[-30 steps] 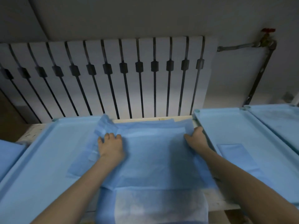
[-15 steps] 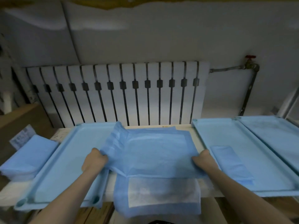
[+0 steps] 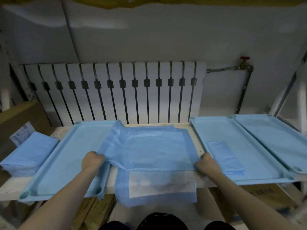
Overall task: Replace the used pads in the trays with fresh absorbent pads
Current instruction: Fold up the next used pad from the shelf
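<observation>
Your left hand (image 3: 92,161) has its fingers curled round the left edge of the open pad (image 3: 149,150). Your right hand (image 3: 206,164) grips the right edge the same way, at the level of the fold line.

Pad position: on the table (image 3: 11,188), between the left tray (image 3: 69,155) and the right tray (image 3: 221,130). Its long axis runs from the radiator (image 3: 116,92) toward you. The far end lies near the table's back edge and the near end hangs over the front edge. The upper layer shows its blue side. The near flap (image 3: 161,183) shows a white absorbent face with a blue border. The pad's left border is raised and crumpled, lapping over the left tray's right rim.

Containers: all three trays lie lengthwise, front to back. The right tray holds one folded pad (image 3: 224,156), a narrow strip lying parallel to the tray's long sides in its near half. The far-right tray (image 3: 274,138) sits just beside it, rims meeting. You cannot tell whether a pad lines it. A stack of folded pads (image 3: 28,155) rests on the table, left of the left tray.

Writing: a printed card (image 3: 21,135) behind the stack and a cardboard box (image 3: 262,190) under the table both carry print, too blurred to read.
</observation>
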The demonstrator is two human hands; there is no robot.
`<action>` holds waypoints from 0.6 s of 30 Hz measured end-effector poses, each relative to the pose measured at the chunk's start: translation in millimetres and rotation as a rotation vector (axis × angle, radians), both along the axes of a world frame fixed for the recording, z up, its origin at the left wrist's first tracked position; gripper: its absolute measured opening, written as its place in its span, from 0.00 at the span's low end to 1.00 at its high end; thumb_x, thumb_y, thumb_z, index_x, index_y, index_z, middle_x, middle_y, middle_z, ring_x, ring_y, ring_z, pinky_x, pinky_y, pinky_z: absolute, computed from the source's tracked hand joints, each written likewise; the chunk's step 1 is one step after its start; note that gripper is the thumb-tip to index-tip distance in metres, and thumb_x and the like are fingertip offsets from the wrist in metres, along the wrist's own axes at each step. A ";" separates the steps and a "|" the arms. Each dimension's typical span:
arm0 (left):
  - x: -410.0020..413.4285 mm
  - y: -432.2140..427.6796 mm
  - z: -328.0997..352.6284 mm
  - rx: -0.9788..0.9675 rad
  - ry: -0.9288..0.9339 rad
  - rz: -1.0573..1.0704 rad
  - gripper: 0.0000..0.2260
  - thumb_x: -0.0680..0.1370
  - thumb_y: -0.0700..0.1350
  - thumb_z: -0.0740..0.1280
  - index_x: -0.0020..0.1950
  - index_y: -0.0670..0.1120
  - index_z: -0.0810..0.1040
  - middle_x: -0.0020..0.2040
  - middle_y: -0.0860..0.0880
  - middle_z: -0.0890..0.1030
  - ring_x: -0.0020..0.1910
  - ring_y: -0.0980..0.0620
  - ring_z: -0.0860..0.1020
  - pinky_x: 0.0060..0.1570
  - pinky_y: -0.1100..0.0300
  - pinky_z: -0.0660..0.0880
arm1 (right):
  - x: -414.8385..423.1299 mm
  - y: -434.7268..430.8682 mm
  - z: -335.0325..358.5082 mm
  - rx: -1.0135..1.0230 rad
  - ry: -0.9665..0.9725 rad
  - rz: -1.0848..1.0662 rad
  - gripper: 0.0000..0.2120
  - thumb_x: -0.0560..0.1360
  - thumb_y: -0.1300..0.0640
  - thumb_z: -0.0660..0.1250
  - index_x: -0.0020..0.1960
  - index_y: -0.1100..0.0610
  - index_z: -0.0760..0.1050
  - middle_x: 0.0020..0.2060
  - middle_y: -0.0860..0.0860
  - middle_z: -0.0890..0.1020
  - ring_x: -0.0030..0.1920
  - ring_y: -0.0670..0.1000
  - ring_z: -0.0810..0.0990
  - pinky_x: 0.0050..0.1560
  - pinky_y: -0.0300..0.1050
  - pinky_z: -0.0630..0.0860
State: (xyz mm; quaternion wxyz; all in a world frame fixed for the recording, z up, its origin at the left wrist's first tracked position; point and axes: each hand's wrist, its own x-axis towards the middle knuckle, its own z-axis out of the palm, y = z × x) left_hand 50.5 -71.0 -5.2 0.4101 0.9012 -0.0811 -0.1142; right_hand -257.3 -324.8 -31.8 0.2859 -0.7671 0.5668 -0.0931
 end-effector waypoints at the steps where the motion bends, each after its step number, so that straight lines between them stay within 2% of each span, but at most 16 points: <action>1: 1.7 0.8 1.3 -0.066 0.039 0.041 0.07 0.74 0.38 0.65 0.35 0.40 0.71 0.35 0.39 0.76 0.36 0.39 0.79 0.38 0.52 0.76 | 0.5 -1.0 -1.7 -0.006 -0.050 -0.008 0.15 0.74 0.56 0.63 0.57 0.61 0.65 0.45 0.55 0.74 0.47 0.57 0.76 0.46 0.46 0.71; 3: 6.6 1.7 4.2 -0.221 0.131 0.111 0.09 0.75 0.36 0.64 0.34 0.41 0.70 0.37 0.39 0.75 0.30 0.42 0.76 0.35 0.53 0.76 | 2.6 -2.5 -2.5 -0.020 -0.178 -0.027 0.15 0.75 0.58 0.63 0.59 0.60 0.65 0.46 0.56 0.77 0.48 0.59 0.78 0.46 0.46 0.71; 5: 10.0 4.4 8.5 -0.332 0.163 0.169 0.11 0.74 0.35 0.65 0.33 0.43 0.70 0.36 0.41 0.74 0.29 0.44 0.75 0.38 0.52 0.77 | 5.1 -2.2 -1.2 0.002 -0.294 -0.047 0.12 0.76 0.62 0.60 0.59 0.57 0.64 0.42 0.57 0.79 0.41 0.58 0.82 0.41 0.49 0.76; 7: 10.9 8.4 12.2 -0.348 0.139 0.204 0.11 0.73 0.34 0.65 0.31 0.43 0.71 0.34 0.42 0.74 0.28 0.44 0.75 0.41 0.49 0.79 | 6.7 -1.9 0.5 0.030 -0.348 -0.062 0.11 0.76 0.64 0.57 0.56 0.55 0.64 0.38 0.58 0.80 0.37 0.58 0.83 0.39 0.52 0.79; 9: 9.8 14.1 14.5 -0.353 0.138 0.247 0.12 0.74 0.34 0.65 0.31 0.42 0.72 0.28 0.43 0.75 0.29 0.43 0.75 0.43 0.48 0.79 | 7.5 -1.1 -0.9 0.012 -0.345 -0.061 0.10 0.75 0.65 0.56 0.55 0.56 0.64 0.38 0.58 0.80 0.37 0.59 0.82 0.41 0.55 0.80; 11: 9.9 19.2 12.2 -0.354 0.165 0.274 0.12 0.74 0.33 0.65 0.31 0.41 0.73 0.18 0.46 0.75 0.32 0.41 0.77 0.44 0.48 0.80 | 6.5 1.4 -4.6 -0.026 -0.287 -0.035 0.09 0.74 0.65 0.57 0.53 0.57 0.65 0.40 0.59 0.79 0.40 0.60 0.80 0.41 0.52 0.78; 13: 7.4 23.4 7.7 -0.345 0.180 0.294 0.12 0.74 0.33 0.64 0.31 0.40 0.71 0.16 0.47 0.74 0.31 0.42 0.78 0.44 0.47 0.80 | 3.6 6.5 -8.9 -0.048 -0.199 0.012 0.08 0.74 0.63 0.58 0.52 0.57 0.66 0.44 0.58 0.78 0.43 0.58 0.77 0.42 0.47 0.72; 15: 3.7 27.6 3.8 -0.328 0.180 0.297 0.10 0.74 0.35 0.64 0.32 0.40 0.70 0.22 0.43 0.76 0.29 0.42 0.78 0.41 0.49 0.81 | 0.7 10.4 -13.4 -0.086 -0.084 0.063 0.08 0.74 0.61 0.60 0.53 0.58 0.68 0.47 0.57 0.78 0.47 0.58 0.76 0.44 0.45 0.70; 18: 0.2 35.9 0.9 -0.332 0.222 0.269 0.08 0.73 0.34 0.63 0.35 0.40 0.68 0.36 0.40 0.76 0.29 0.41 0.78 0.25 0.56 0.78 | -2.0 18.7 -12.9 -0.211 0.155 0.157 0.08 0.75 0.60 0.59 0.54 0.59 0.68 0.51 0.56 0.77 0.50 0.57 0.77 0.43 0.45 0.69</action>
